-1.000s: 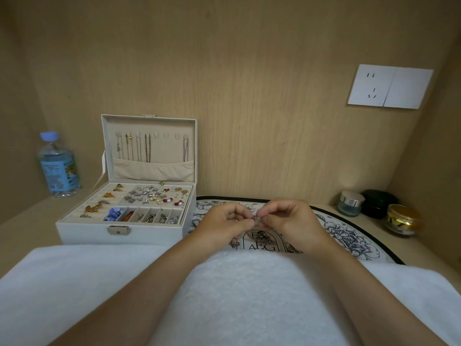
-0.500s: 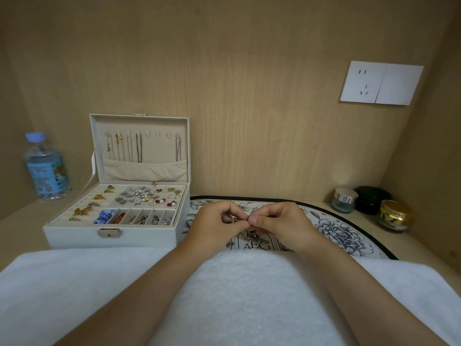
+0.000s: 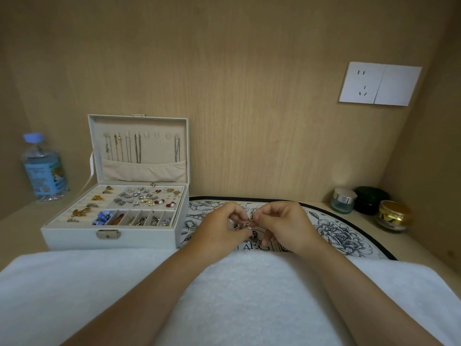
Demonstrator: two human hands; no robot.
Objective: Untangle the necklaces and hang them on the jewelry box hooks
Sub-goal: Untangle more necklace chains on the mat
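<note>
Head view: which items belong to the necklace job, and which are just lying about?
Job:
left hand, right hand, tangled chain that both pinch, jewelry box, lid hooks, hung chains.

Lying about:
water bottle, wall socket, glass jar, dark jar, gold-lidded jar, floral mat, white towel, earrings in the box tray.

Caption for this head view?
Tangled necklace pinched by left hand and right hand over a mat, beside an open jewelry box.

Your jewelry box [image 3: 112,237] sits left of your hands [image 3: 252,227]; three jars [image 3: 369,207] (clustered) far right, mat [image 3: 331,233] beneath.
</note>
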